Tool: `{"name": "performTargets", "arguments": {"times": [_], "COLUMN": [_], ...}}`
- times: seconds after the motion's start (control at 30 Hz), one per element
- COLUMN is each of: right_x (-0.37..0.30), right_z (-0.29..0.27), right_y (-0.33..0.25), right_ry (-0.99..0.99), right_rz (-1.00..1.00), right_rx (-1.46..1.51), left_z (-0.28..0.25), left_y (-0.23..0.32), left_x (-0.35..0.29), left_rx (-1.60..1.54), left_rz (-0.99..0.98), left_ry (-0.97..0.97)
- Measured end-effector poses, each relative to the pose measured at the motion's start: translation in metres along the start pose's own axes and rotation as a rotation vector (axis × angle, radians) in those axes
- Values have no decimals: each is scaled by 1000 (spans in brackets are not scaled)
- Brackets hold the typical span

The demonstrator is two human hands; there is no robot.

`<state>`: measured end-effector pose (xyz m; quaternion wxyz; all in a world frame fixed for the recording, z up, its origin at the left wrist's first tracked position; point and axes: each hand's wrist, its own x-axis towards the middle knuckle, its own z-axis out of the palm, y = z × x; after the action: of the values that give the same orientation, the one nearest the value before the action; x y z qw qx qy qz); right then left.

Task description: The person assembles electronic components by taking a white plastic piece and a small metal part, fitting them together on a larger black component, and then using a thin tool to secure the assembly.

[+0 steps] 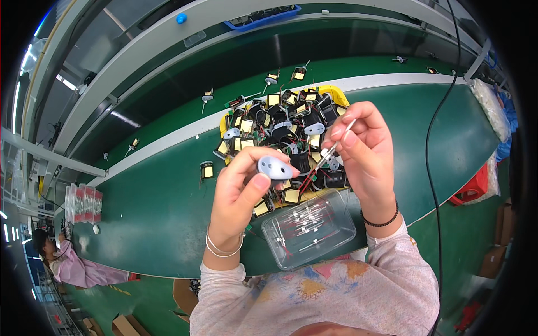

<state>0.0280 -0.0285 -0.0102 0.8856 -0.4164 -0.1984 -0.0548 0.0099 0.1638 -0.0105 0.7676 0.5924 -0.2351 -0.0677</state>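
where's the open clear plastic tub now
In the head view, the clear plastic tub is low, right of centre, left of the right wrist, below the yellow bin.

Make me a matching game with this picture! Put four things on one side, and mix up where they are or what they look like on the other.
Things:
1. Grey oval piece
2. Thin white stick
3. Plastic box
4. Tray

Where or what:
A. Blue, at the far top of the picture
B. Held in the right hand
C. Held in the left hand
D. See-through, with thin pieces inside

Right pairs: 1-C, 2-B, 3-D, 4-A.
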Motion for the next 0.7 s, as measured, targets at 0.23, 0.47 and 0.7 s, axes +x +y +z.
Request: {"name": "performTargets", "arguments": {"times": [0.23,0.47,0.7], "right_x": [-6,6,-10], "right_z": [3,-3,0], "right_y": [2,-8,-25], "right_ry": [-54,-335,133], "right_rz": [-180,-141,-399], "right_rx": [-209,-569,-329], "left_z": [6,3,8], "left_y": [-4,-1,-3], "left_x": [9,8,1], "left_rx": [354,371,100], "left_rz": [164,173,-34], "left_ry": [-147,-179,-58]}}
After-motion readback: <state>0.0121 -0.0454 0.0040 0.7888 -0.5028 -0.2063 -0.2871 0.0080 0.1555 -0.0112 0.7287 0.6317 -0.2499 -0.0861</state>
